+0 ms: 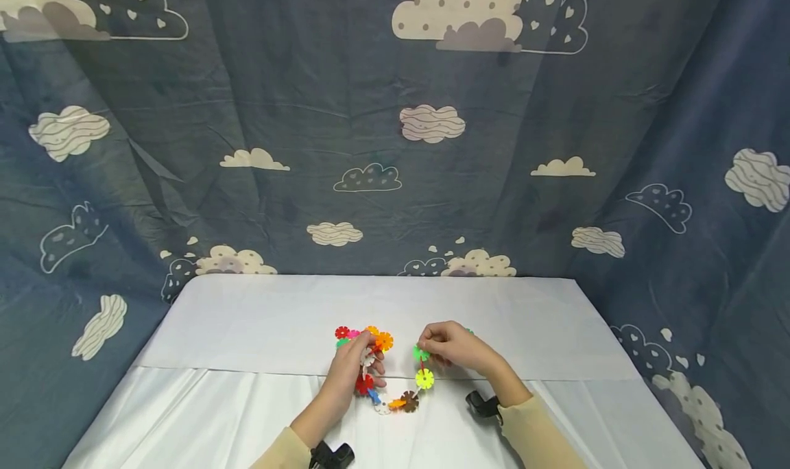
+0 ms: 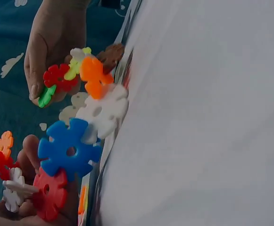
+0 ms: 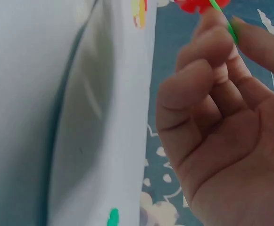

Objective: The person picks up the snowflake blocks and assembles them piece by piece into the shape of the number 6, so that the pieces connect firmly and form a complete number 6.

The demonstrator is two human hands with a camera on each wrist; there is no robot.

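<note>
A chain of slotted plastic snowflake discs hangs between both hands in a loop. At its left, my left hand [image 1: 345, 373] holds the chain by its white and red discs, with an orange disc [image 1: 384, 341] above the fingers. The loop dips through a blue disc [image 2: 70, 149], a white disc [image 2: 104, 112], an orange disc [image 2: 95, 77] and a brown disc [image 1: 409, 401], then climbs past a yellow disc [image 1: 424, 378]. My right hand [image 1: 457, 347] pinches a green disc [image 3: 233, 34] between thumb and fingers at the right end, beside a red disc [image 3: 202, 4].
Beyond the left hand, a red disc [image 1: 342, 332] and a pink disc [image 1: 354, 334] show on the white-covered table [image 1: 278, 318]. A green piece [image 3: 113, 217] lies behind the right hand. A dark cloud-patterned curtain [image 1: 308, 126] hangs behind the table.
</note>
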